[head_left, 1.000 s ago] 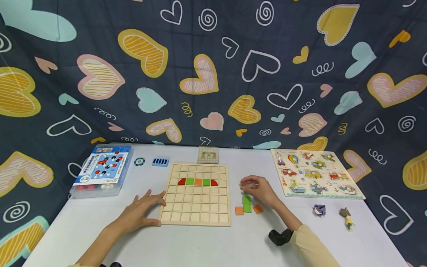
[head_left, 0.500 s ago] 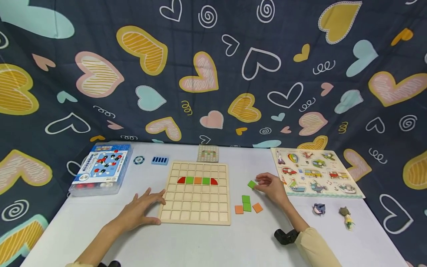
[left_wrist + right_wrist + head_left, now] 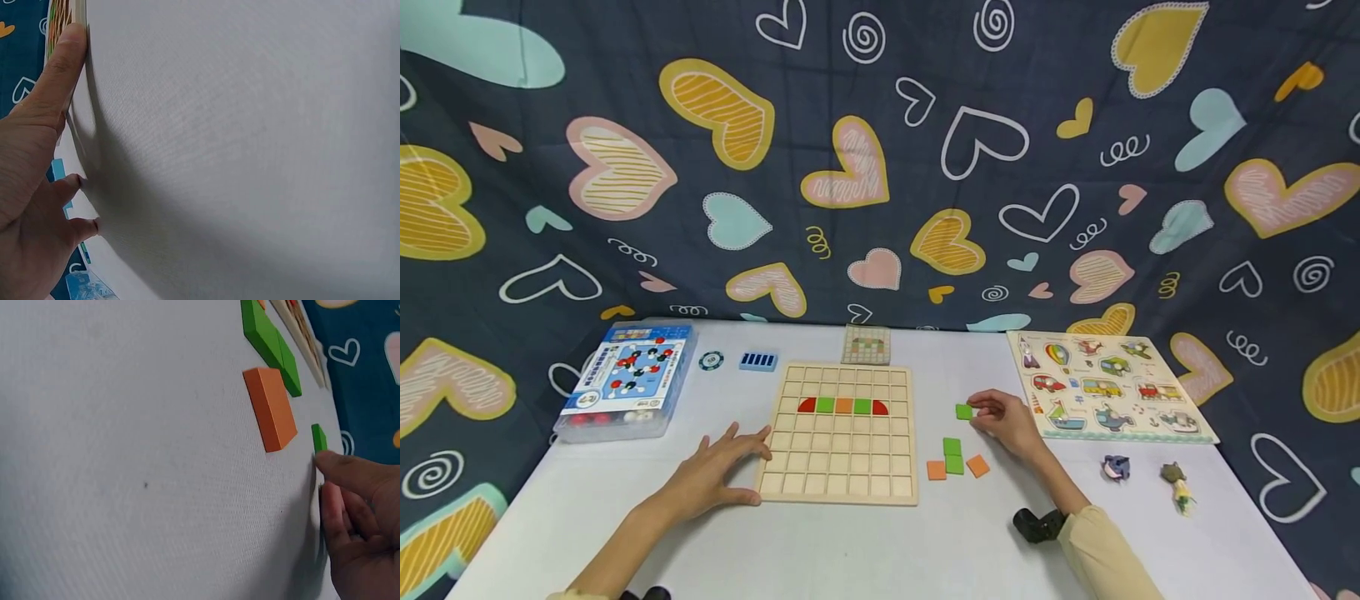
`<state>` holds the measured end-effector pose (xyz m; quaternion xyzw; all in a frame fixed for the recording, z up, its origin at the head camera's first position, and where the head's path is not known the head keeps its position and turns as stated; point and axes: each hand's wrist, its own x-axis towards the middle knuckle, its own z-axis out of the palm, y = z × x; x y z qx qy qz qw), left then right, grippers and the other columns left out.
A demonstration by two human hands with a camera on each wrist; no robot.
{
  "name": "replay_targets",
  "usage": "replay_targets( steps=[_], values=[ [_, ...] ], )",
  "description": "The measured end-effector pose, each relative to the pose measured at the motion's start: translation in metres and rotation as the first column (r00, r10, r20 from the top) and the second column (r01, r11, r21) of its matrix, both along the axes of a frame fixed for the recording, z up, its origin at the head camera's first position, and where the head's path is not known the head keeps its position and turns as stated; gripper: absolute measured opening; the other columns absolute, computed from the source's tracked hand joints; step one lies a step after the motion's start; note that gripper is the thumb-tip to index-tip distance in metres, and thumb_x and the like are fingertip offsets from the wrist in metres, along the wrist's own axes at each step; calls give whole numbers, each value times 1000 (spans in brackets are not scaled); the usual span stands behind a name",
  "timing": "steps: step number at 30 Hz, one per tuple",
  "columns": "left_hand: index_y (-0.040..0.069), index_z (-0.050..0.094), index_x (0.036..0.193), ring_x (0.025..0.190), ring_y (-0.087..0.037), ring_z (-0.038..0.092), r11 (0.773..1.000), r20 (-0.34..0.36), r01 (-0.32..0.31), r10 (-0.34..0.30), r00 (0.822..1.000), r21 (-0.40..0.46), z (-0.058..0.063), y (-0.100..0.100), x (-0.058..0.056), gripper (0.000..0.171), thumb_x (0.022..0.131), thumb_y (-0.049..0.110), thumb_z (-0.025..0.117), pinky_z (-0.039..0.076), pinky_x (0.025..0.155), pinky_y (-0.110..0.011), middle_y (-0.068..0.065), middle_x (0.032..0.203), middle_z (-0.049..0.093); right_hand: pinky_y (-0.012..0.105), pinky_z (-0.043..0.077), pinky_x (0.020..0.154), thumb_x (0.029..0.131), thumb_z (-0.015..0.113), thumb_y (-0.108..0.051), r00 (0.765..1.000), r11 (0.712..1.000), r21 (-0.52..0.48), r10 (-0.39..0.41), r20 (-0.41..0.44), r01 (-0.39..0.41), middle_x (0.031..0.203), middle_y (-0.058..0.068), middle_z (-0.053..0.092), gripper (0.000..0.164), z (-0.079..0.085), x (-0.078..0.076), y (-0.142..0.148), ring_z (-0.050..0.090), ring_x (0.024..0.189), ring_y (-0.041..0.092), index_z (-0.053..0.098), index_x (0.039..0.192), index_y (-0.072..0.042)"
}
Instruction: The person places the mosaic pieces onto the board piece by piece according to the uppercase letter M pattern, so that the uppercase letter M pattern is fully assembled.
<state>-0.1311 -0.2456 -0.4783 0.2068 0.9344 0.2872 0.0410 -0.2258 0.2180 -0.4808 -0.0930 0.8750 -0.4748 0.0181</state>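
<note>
My left hand rests at the left edge of the wooden grid board, with thumb and fingers spread. On the board lies a row of tiles: red quarter-round pieces at both ends, green squares, and an orange square in the middle. To the right of the board, my right hand has thumb and fingertips at the right side of a green square tile. In the right wrist view the thumb tip meets the end of that green tile; the curled fingers lie behind it.
Two green tiles and two orange tiles lie nearer me. A small pattern card stands behind the board. A boxed molecule kit, a chip and a blue block sit left; a picture puzzle and two figurines sit right.
My right hand has moved right with the green tile over the last second. Since half a second ago the tile has turned straighter. My left hand has stayed at the board's edge.
</note>
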Motion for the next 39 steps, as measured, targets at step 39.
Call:
replay_targets(
  steps=[39],
  values=[
    [31,58,108,132,-54,29,1000,-23,-4,4,1000,27,0,1,3,49,65,40,81,14,94,-81,-7,144,48,20,56,72,78,71,11,996,906,-415,-56,64,77,103,21,69,26,0,33,-107,69,87,29,67,103,7]
  ],
)
